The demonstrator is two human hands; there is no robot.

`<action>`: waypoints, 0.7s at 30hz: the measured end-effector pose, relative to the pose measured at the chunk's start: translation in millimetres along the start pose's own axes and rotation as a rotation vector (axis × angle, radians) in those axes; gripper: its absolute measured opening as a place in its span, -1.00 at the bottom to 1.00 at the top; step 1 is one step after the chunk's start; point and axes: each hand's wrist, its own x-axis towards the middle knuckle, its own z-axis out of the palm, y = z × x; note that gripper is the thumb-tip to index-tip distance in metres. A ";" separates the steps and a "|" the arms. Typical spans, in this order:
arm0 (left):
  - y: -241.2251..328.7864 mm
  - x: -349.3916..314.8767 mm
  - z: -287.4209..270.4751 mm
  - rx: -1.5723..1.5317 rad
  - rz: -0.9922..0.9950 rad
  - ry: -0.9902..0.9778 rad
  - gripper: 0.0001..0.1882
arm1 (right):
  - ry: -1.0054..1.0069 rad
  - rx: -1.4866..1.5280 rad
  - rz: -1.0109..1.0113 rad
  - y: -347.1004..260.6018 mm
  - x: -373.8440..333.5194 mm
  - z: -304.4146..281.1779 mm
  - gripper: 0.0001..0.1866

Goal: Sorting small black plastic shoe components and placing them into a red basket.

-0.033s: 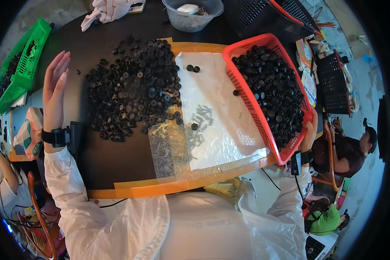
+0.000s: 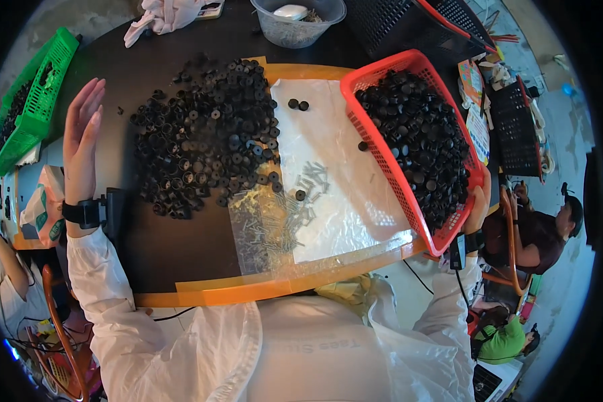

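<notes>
- My left hand is raised beside the bench's left part; its fingers are extended, close together, and hold nothing.
- My right hand is closed on the near right corner of the red perforated plastic basket; some of its fingers are hidden.
- The basket stands at the right of the dark bench, its near end at the orange-taped edge. It is heaped with round, glossy black caps.
- Between my hands lies a wide pile of round black pieces, many with a centre hole.
- A white plastic sheet lies between pile and basket. It carries two black discs side by side; a single black disc sits just beside the basket's left wall.
- Short, thin, translucent pins are scattered across the sheet's left edge and the adjoining clear film.
</notes>
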 end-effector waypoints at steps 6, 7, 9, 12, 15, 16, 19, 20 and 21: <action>15.7 -1.6 3.7 0.012 0.087 0.051 -0.52 | -0.017 0.003 0.000 -6.2 4.3 11.6 -0.34; 21.1 -2.6 2.4 0.008 0.085 0.044 -0.52 | -0.011 -0.001 0.004 -4.9 5.9 10.0 -0.34; 37.5 -6.5 -3.8 0.084 0.240 -0.088 -0.52 | -0.030 -0.041 0.011 -2.1 11.0 3.1 -0.32; 61.8 -18.4 -2.1 0.093 0.287 -0.212 -0.44 | 0.091 -0.338 -0.123 -19.4 5.1 -4.1 -0.47; 86.0 -40.5 17.3 -0.036 0.334 -0.458 -0.45 | 0.324 -0.548 -0.421 -65.4 -28.6 13.6 -0.56; 95.9 -38.9 29.5 0.082 0.366 -0.597 -0.52 | 0.320 -0.460 -0.388 -83.4 -56.0 35.2 -0.58; 109.5 -47.6 75.4 0.302 0.408 -0.702 -0.72 | -0.350 -0.411 -0.508 -102.3 -124.8 81.8 -0.60; 106.1 -52.0 86.6 0.308 0.416 -0.711 -0.72 | -0.396 -0.562 -0.497 -110.2 -134.8 115.6 -0.59; 98.8 -55.4 93.0 0.332 0.444 -0.718 -0.73 | -0.453 -0.720 -0.483 -120.3 -136.6 151.5 -0.57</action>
